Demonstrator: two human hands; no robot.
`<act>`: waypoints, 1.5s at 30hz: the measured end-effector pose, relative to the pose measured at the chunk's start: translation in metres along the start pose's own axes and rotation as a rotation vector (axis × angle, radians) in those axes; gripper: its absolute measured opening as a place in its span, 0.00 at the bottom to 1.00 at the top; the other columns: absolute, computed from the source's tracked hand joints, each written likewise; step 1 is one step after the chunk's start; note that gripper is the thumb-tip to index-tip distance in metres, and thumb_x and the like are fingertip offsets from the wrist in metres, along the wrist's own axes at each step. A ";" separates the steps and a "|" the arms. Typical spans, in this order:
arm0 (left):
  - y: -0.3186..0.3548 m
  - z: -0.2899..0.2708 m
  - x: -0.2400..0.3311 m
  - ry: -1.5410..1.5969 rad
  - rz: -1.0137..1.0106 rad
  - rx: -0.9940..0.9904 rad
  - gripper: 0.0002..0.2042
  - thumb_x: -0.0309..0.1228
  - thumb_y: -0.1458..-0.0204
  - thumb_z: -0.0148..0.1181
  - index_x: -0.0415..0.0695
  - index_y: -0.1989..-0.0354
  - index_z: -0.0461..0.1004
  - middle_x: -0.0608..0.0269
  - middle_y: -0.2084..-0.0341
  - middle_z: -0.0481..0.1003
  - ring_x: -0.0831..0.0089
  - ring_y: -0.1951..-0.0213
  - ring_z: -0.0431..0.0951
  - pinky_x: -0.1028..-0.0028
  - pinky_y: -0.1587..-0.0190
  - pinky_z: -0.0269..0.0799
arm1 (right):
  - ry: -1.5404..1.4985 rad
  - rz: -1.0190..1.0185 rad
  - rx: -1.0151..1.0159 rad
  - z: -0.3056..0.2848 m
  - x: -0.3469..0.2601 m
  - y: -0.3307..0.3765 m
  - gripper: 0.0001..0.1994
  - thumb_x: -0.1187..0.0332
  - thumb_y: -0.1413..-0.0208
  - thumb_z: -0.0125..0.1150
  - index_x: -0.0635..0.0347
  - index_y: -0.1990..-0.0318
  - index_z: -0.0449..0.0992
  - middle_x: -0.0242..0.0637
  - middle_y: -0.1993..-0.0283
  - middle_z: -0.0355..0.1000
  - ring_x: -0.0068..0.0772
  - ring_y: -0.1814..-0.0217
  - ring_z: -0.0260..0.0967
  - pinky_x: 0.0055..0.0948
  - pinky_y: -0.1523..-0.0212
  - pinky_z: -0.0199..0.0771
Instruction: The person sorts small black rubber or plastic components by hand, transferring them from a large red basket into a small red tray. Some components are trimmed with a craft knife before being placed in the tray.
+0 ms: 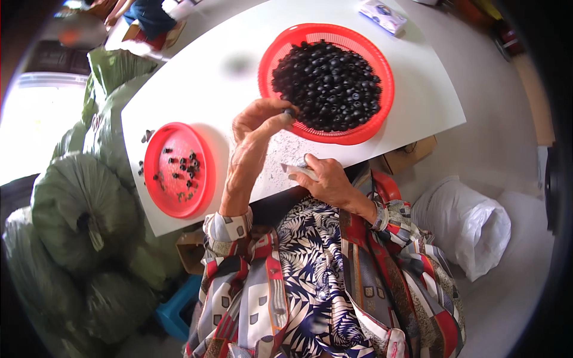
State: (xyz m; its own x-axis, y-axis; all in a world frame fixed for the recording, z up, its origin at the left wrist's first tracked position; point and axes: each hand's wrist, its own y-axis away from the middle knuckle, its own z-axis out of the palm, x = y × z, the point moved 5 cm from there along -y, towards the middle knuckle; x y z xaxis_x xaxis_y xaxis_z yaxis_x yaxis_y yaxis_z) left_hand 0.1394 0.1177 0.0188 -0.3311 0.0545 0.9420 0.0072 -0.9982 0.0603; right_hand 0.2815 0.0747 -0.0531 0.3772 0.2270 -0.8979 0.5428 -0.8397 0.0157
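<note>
My left hand (256,128) is at the near left rim of a red basket (267,77), pinching one small round black part (290,112) between thumb and fingertips. The basket is heaped with small black rubber-like parts (334,83). Nearer to me, over the table edge, my right hand (331,182) is closed round a small flat tool, like a blade wrapped in white (303,172). Its exact kind is hard to make out. Dark crumbs (277,164) lie scattered on the white table beside it. To the left, a shallow red tray (207,179) holds several loose black parts.
A tissue pack (382,17) lies at the far right of the white table (209,89). Stuffed green sacks (83,203) crowd the left side, with a blue stool (179,307) below. A white plastic bag (471,227) stands right. Another person (149,21) sits at far left.
</note>
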 end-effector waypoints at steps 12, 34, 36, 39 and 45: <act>0.074 -0.034 -0.050 0.769 -0.187 0.161 0.09 0.19 0.48 0.56 0.33 0.58 0.70 0.50 0.58 0.70 0.66 0.58 0.73 0.78 0.53 0.74 | -0.172 0.048 0.019 0.007 0.002 -0.002 0.14 0.65 0.50 0.65 0.64 0.70 0.66 0.49 0.79 0.69 0.51 0.75 0.72 0.37 0.76 0.67; 0.091 -0.037 -0.049 0.643 -0.062 0.044 0.08 0.23 0.45 0.54 0.36 0.58 0.71 0.53 0.61 0.69 0.70 0.64 0.70 0.79 0.62 0.71 | 0.212 -0.204 -0.066 0.008 -0.004 0.000 0.13 0.72 0.51 0.62 0.43 0.58 0.77 0.36 0.75 0.57 0.35 0.79 0.64 0.32 0.80 0.62; 0.090 -0.037 -0.047 0.608 -0.049 0.018 0.09 0.25 0.44 0.55 0.37 0.56 0.72 0.56 0.63 0.73 0.70 0.63 0.74 0.77 0.61 0.72 | 0.178 -0.143 -0.056 0.006 -0.004 -0.002 0.08 0.72 0.50 0.62 0.53 0.62 0.75 0.37 0.79 0.59 0.39 0.81 0.64 0.32 0.80 0.62; 0.089 -0.036 -0.042 0.588 -0.002 0.013 0.09 0.25 0.44 0.55 0.37 0.56 0.72 0.56 0.62 0.73 0.70 0.62 0.75 0.77 0.61 0.71 | 0.006 -0.022 -0.003 0.005 0.001 -0.002 0.08 0.70 0.49 0.63 0.64 0.69 0.70 0.39 0.83 0.62 0.36 0.84 0.64 0.30 0.81 0.62; 0.092 -0.048 -0.059 0.639 -0.080 0.145 0.09 0.20 0.48 0.57 0.38 0.59 0.72 0.55 0.61 0.71 0.70 0.61 0.72 0.77 0.57 0.71 | -0.171 0.107 -0.015 -0.003 -0.014 -0.001 0.16 0.67 0.47 0.63 0.65 0.76 0.62 0.40 0.85 0.63 0.21 0.83 0.55 0.26 0.82 0.58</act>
State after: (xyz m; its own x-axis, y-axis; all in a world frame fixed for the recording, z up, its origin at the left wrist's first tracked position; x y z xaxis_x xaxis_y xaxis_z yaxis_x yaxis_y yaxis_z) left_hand 0.1142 0.0215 -0.0468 -0.8303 0.0573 0.5544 0.0715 -0.9755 0.2079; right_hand 0.2779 0.0734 -0.0395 0.3010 0.0490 -0.9524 0.5182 -0.8467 0.1203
